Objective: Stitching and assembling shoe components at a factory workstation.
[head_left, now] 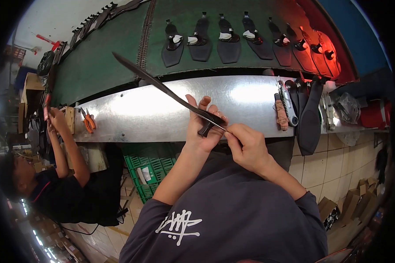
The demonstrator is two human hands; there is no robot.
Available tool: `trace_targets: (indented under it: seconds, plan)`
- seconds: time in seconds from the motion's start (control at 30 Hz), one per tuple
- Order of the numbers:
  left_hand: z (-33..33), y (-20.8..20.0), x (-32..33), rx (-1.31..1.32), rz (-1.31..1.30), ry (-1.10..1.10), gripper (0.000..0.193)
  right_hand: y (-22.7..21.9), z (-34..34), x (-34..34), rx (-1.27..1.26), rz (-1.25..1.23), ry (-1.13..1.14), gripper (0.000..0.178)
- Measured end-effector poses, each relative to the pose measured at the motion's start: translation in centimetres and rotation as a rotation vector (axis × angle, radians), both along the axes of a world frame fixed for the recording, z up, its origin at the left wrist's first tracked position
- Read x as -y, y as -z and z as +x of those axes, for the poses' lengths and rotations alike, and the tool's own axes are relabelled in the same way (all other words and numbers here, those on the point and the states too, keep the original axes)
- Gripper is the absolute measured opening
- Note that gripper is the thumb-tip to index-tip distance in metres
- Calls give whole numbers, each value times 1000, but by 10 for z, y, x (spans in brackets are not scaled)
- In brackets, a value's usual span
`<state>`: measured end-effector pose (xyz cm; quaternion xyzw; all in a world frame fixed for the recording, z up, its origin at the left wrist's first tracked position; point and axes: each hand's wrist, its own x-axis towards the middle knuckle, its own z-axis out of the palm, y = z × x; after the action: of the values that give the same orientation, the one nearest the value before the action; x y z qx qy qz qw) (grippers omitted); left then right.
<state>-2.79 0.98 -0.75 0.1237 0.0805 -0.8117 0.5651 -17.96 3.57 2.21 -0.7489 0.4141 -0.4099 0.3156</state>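
Note:
My left hand (202,125) grips one end of a long, thin black sole piece (162,87) that slants up and to the left over the shiny metal bench (162,114). My right hand (245,144) pinches the same end at its edge, fingertips touching the strip right beside my left fingers. A small black part hangs under the strip inside my left palm; what it is cannot be told.
A green conveyor belt (118,57) behind the bench carries several black soles with strap pieces (201,41). Orange-handled pliers (88,122) lie at the bench's left. A wire brush (287,103) and dark soles (309,118) sit at its right. A co-worker (61,184) stands at left; a green crate (149,171) is below.

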Motion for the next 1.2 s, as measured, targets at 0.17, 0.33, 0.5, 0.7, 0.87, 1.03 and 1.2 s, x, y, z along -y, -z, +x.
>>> trace_targets:
  seconds: [0.17, 0.33, 0.5, 0.7, 0.87, 1.03, 1.2]
  plan:
    - [-7, -13, 1, 390, 114, -210, 67, 8, 1, -3, -76, 50, -3, 9]
    - [2, -6, 3, 524, 76, -128, 80, 6, 1, -5, -75, 85, -55, 9]
    - [5, -3, 7, 579, 120, -72, 80, 2, 2, -7, -74, 105, -105, 8]
    - [42, -4, 17, 633, 217, -134, 78, 6, 6, -16, -54, 29, -230, 6]
    - [170, 9, 0, 1014, 140, -416, 56, 3, -30, 27, -43, 214, 54, 13]
    - [313, 31, -29, 1540, 375, -413, 48, 27, -61, 47, -272, 11, 219, 37]
    - [263, 7, 40, 2390, 74, -753, 48, 40, -65, 63, -398, 61, 313, 43]
